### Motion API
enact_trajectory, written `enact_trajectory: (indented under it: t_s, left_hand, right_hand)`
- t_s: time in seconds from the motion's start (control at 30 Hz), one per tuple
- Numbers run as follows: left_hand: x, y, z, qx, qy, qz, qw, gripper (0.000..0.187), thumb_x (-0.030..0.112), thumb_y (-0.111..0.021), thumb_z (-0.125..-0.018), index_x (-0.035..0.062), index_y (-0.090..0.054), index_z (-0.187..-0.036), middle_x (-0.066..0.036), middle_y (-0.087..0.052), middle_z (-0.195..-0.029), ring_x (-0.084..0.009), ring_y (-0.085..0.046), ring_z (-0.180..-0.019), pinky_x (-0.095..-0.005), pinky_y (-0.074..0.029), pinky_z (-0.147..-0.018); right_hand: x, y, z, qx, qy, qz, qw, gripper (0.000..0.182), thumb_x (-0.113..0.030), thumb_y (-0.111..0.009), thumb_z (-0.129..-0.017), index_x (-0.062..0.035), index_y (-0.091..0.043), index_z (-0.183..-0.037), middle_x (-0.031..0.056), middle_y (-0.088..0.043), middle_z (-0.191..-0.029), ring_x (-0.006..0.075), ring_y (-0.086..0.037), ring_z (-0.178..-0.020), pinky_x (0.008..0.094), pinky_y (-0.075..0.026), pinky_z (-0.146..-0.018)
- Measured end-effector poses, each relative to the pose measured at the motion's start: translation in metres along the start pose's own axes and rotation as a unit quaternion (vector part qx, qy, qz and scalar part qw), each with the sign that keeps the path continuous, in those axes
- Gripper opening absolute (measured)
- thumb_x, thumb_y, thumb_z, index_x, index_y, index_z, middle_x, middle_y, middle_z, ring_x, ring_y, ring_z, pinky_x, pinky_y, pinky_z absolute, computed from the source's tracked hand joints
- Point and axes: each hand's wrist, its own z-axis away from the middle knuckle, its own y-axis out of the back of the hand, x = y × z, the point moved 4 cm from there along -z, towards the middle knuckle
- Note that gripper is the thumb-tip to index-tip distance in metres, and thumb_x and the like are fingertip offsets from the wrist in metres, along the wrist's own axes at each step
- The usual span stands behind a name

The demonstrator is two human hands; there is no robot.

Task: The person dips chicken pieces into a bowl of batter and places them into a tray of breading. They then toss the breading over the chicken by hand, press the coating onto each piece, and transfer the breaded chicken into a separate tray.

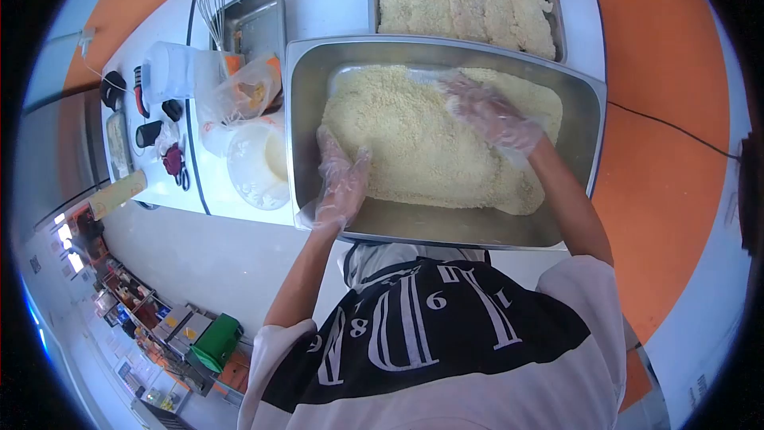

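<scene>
A deep steel pan (pixel 461 227) stands in front of me, holding a broad bed of pale yellow breadcrumbs (pixel 422 143). Both my hands wear clear plastic gloves. At the pan's left side, my left hand (pixel 342 179) rests against the edge of the crumbs with its thumb and fingers apart. My right hand (pixel 493 115) lies on the crumbs in the far right part, fingers stretched out to the left. I see nothing gripped in either hand. Whether anything lies under the crumbs is hidden.
Behind the pan sits a metal tray (pixel 560 20) of crumb-coated pieces (pixel 469 0). To the left are a whisk (pixel 212 12) in another metal tray (pixel 275 4), a plastic bag (pixel 247 91) and a whitish round container (pixel 255 167). A cable (pixel 676 125) runs off to the right.
</scene>
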Motion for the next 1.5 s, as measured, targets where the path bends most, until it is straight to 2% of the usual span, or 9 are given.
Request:
enact_trajectory:
  t_s: [0.1,0.2,0.5,0.57,0.67,0.8,1.0,1.17,1.5]
  left_hand:
    - [-0.006,0.005,0.008,-0.216,0.231,0.176,0.932,0.072,0.029,-0.06,-0.11,-0.0114,-0.033,-0.162,-0.033,-0.051,-0.158,-0.0359,-0.055,-0.146,-0.0395,-0.044,-0.12]
    - [-0.1,-0.067,0.037,-0.262,0.064,0.296,0.916,0.076,0.03,-0.068,-0.104,-0.0091,-0.037,-0.161,-0.027,-0.067,-0.142,-0.0275,-0.068,-0.128,-0.035,-0.054,-0.106]
    - [0.137,-0.071,0.091,-0.431,0.13,0.396,0.801,0.033,0.018,-0.048,-0.112,-0.0063,-0.057,-0.132,-0.019,-0.068,-0.121,-0.0292,-0.066,-0.104,-0.0412,-0.056,-0.099]
    - [0.168,-0.075,0.093,-0.476,-0.217,0.282,0.804,0.03,0.019,-0.051,-0.112,-0.0047,-0.059,-0.129,-0.02,-0.067,-0.122,-0.0312,-0.067,-0.11,-0.0425,-0.056,-0.099]
    - [0.176,-0.062,0.081,-0.44,-0.198,0.225,0.847,0.038,0.024,-0.052,-0.112,0.0022,-0.054,-0.142,-0.021,-0.061,-0.137,-0.0349,-0.061,-0.124,-0.0444,-0.051,-0.108]
    - [0.172,-0.044,0.047,-0.375,-0.171,0.135,0.901,0.054,0.032,-0.054,-0.111,0.0124,-0.047,-0.162,-0.024,-0.052,-0.159,-0.0404,-0.053,-0.144,-0.0473,-0.043,-0.121]
    - [0.233,-0.082,0.042,-0.081,-0.585,-0.223,0.775,0.067,0.049,-0.055,-0.109,0.0104,-0.046,-0.163,-0.021,-0.046,-0.166,-0.0371,-0.04,-0.156,-0.0621,-0.029,-0.126]
    - [0.202,-0.165,0.061,-0.236,-0.559,-0.149,0.781,0.076,0.054,-0.058,-0.104,0.0059,-0.046,-0.162,-0.02,-0.046,-0.165,-0.0393,-0.034,-0.158,-0.0569,-0.02,-0.132]
    - [0.164,-0.169,0.055,-0.279,-0.616,-0.186,0.713,0.072,0.045,-0.056,-0.105,0.0092,-0.041,-0.166,-0.016,-0.044,-0.168,-0.0396,-0.034,-0.158,-0.0523,-0.014,-0.136]
  right_hand:
    - [0.011,0.014,0.046,0.053,-0.018,0.0,0.998,0.061,-0.049,-0.049,-0.114,-0.0101,-0.052,-0.16,0.0152,-0.046,-0.169,0.0331,-0.036,-0.16,0.0474,-0.027,-0.133]
    - [0.004,0.025,0.084,0.097,-0.148,-0.064,0.982,0.058,-0.044,-0.052,-0.113,-0.0062,-0.053,-0.157,0.0169,-0.053,-0.162,0.0346,-0.049,-0.151,0.0455,-0.038,-0.126]
    - [-0.084,0.04,0.159,0.241,-0.26,-0.065,0.933,0.06,-0.05,-0.049,-0.112,0.0003,-0.065,-0.14,0.0288,-0.069,-0.133,0.0447,-0.066,-0.123,0.0503,-0.049,-0.107]
    - [-0.089,0.026,0.182,-0.012,-0.484,-0.121,0.867,0.058,-0.05,-0.046,-0.112,0.0017,-0.068,-0.127,0.03,-0.071,-0.119,0.0444,-0.069,-0.113,0.0515,-0.051,-0.101]
    - [-0.071,-0.016,0.204,-0.181,-0.307,-0.069,0.932,0.053,-0.045,-0.047,-0.108,0.0025,-0.069,-0.115,0.0308,-0.07,-0.108,0.0445,-0.069,-0.105,0.0529,-0.051,-0.096]
    - [-0.052,-0.017,0.191,-0.082,-0.367,-0.131,0.917,0.042,-0.036,-0.053,-0.102,0.0016,-0.07,-0.108,0.0306,-0.069,-0.103,0.0456,-0.068,-0.101,0.0534,-0.051,-0.095]
    - [-0.035,0.039,0.173,0.151,-0.286,0.004,0.946,0.04,-0.03,-0.056,-0.102,0.0006,-0.069,-0.124,0.0309,-0.07,-0.117,0.0446,-0.068,-0.113,0.0526,-0.051,-0.102]
    - [0.006,-0.003,0.108,0.158,-0.3,0.184,0.923,0.078,-0.048,-0.046,-0.107,-0.0016,-0.032,-0.169,0.0276,-0.021,-0.177,0.0476,-0.021,-0.163,0.0632,-0.016,-0.132]
    - [-0.003,-0.006,0.073,0.136,-0.185,0.216,0.949,0.09,-0.073,-0.033,-0.107,-0.0155,-0.02,-0.175,0.0164,0.0,-0.183,0.0436,0.005,-0.168,0.0676,0.009,-0.13]
